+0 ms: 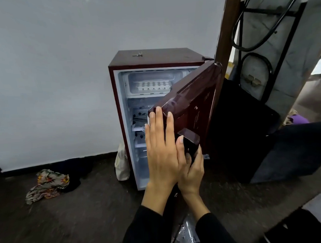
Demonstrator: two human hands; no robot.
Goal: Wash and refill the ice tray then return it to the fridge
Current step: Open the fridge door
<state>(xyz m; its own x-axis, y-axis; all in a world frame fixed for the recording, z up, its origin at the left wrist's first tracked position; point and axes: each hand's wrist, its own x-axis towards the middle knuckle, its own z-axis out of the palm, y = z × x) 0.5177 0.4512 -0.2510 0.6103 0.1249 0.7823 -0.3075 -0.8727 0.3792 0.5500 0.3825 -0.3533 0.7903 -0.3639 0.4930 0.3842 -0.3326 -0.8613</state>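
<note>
A small maroon fridge (158, 56) stands against the white wall with its door (197, 101) partly open. In the freezer compartment at the top lies the white ice tray (152, 85). My left hand (161, 148) is flat, its straight fingers pressed against the free edge of the door. My right hand (191, 164) grips the dark door handle (190, 138), thumb on its near side and fingers curled behind it. Lower shelves inside are partly hidden by the door and my hands.
A crumpled patterned cloth (48, 183) lies on the dark floor at left. A pale bag (122, 163) leans at the fridge's lower left corner. A brown door frame (227, 24), a black metal rack (270, 52) and dark furniture (248, 126) crowd the right side.
</note>
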